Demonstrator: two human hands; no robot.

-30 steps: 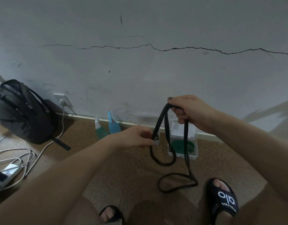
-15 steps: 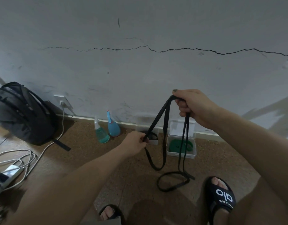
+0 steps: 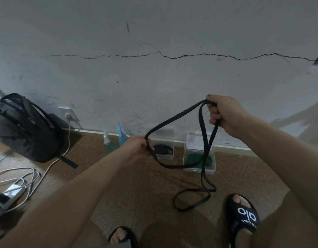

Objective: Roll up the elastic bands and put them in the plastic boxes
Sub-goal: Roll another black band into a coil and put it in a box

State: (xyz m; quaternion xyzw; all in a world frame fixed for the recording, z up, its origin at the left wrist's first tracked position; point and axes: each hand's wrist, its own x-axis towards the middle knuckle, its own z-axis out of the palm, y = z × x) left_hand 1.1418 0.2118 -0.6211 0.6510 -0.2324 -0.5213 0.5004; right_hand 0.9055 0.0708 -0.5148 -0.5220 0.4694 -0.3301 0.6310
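A long black elastic band (image 3: 174, 119) stretches between both hands. My right hand (image 3: 224, 113) grips its upper loops at chest height on the right. My left hand (image 3: 138, 149) pinches a strand lower and to the left. The band's lower loops hang down to the floor (image 3: 190, 199). Against the wall stand two clear plastic boxes: the left box (image 3: 163, 152) holds a coiled black band, and the right box (image 3: 199, 161), lid open, holds a rolled green band (image 3: 192, 159).
A black backpack (image 3: 23, 127) leans on the wall at left. White cables and a power strip (image 3: 9, 194) lie at the far left. Two spray bottles (image 3: 115, 140) stand by the skirting. My sandalled feet (image 3: 242, 213) rest on the brown floor.
My hands have drawn apart, the right one moving right and the left one holding low, so the band now spans a wider gap. Its hanging loops swung to the right.
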